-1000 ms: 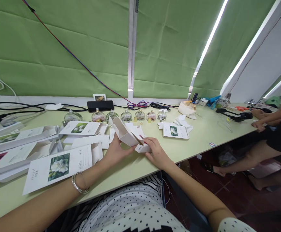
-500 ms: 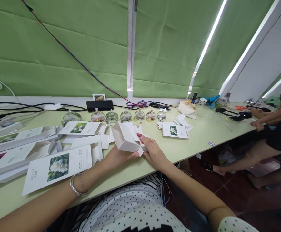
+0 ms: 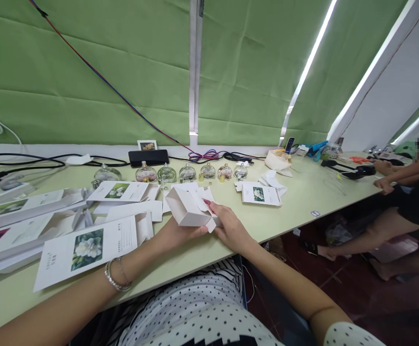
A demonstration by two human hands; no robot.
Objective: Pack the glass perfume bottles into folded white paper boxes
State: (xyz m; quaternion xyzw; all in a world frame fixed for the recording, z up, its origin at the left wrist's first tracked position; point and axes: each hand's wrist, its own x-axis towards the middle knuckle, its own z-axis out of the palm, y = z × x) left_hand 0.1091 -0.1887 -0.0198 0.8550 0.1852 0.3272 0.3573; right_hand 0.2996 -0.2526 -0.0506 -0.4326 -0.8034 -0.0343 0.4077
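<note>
Left hand (image 3: pixel 175 233) cups the white carton (image 3: pixel 187 210) from below, fingers curled closed around it. Right hand (image 3: pixel 231 228), at its 3 o'clock, pinches the carton's end flap, just above the surface (image 3: pixel 303 197).

Seven round glass bottles (image 3: pixel 187 172) in row, one phone (image 3: pixel 149 157), one folded white box (image 3: pixel 188 210)

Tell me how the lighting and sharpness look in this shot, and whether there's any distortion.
Head view: even, soft light; bright overexposed strips between the green blinds. The white box between the left hand and right hand is fairly sharp. Wide-angle lens bends the table edge and window frames; the co-worker's face is blurred.
</note>
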